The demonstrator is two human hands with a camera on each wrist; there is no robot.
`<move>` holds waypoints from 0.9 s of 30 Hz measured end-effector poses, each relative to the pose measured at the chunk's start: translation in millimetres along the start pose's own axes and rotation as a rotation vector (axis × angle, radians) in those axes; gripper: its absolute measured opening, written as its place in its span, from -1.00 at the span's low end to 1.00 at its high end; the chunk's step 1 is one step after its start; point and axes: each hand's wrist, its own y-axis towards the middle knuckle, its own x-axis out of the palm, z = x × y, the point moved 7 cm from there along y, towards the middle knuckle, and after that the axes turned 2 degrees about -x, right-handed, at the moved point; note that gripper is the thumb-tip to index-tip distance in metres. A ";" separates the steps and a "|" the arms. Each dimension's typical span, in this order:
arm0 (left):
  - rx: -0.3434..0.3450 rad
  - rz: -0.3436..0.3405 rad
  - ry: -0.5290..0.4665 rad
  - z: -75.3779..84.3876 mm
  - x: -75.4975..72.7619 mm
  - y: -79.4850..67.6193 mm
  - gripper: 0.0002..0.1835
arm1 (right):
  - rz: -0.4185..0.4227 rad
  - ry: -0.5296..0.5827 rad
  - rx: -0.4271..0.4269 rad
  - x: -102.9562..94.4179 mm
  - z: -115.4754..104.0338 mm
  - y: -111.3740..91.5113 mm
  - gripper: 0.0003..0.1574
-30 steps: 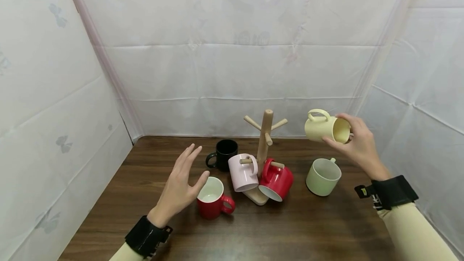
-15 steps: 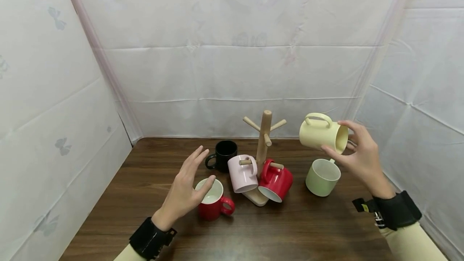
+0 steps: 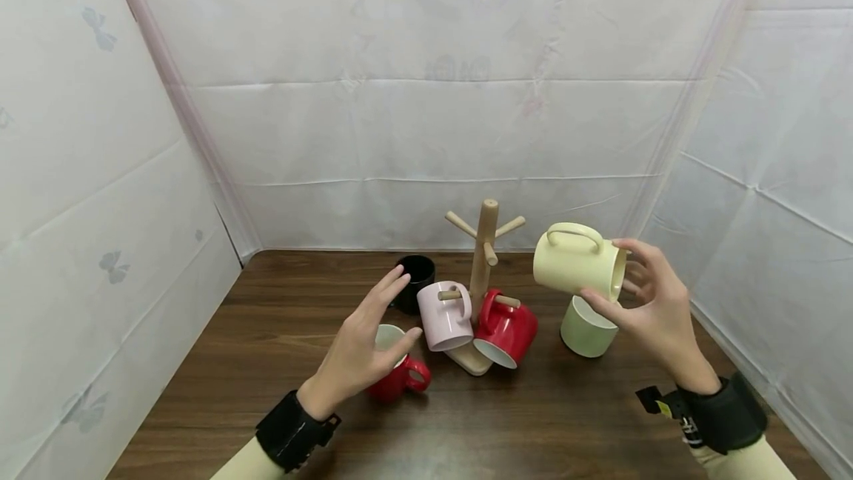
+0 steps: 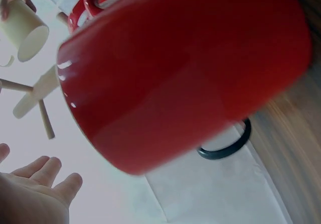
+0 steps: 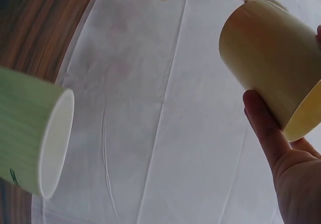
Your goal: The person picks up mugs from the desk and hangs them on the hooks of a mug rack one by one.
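My right hand (image 3: 656,306) grips a pale yellow mug (image 3: 573,265) by its rim end, above the table and right of the wooden mug tree (image 3: 481,265). The mug lies sideways, its handle on top and its mouth toward my palm. In the right wrist view the thumb presses the yellow mug's (image 5: 273,58) wall. My left hand (image 3: 356,354) hovers with fingers spread and holds nothing. Behind it, partly hidden, stands a red mug (image 3: 393,384) with a white inside. A pink mug (image 3: 445,321) and another red mug (image 3: 509,332) hang on the tree's lower pegs.
A light green mug (image 3: 586,332) stands at the right, below the yellow one. Behind the pink mug is a black mug (image 3: 420,272), partly covered by my left fingers. White cloth walls (image 3: 426,132) border the dark wooden table (image 3: 520,428) at the back and sides.
My right hand has carried the yellow mug left and down, closer to the tree, with its handle side turning more into view. My left hand has drifted right, over the red mug.
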 end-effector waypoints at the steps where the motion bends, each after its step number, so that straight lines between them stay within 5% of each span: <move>1: 0.004 -0.007 -0.006 1.8 1.4 1.3 -0.23 | -0.005 0.012 -0.003 1.6 -1.2 -1.1 0.06; 7: 0.045 -0.029 -0.049 12.9 10.5 7.0 -0.20 | -0.029 0.126 0.005 9.9 -7.5 -8.5 0.05; 15: 0.076 -0.068 -0.127 41.2 13.3 20.5 -0.11 | -0.060 0.442 0.000 21.9 -13.1 -14.9 0.02; 27: 0.159 -0.066 -0.209 73.5 14.6 41.2 -0.03 | -0.127 0.533 0.016 44.7 -26.6 -26.5 0.03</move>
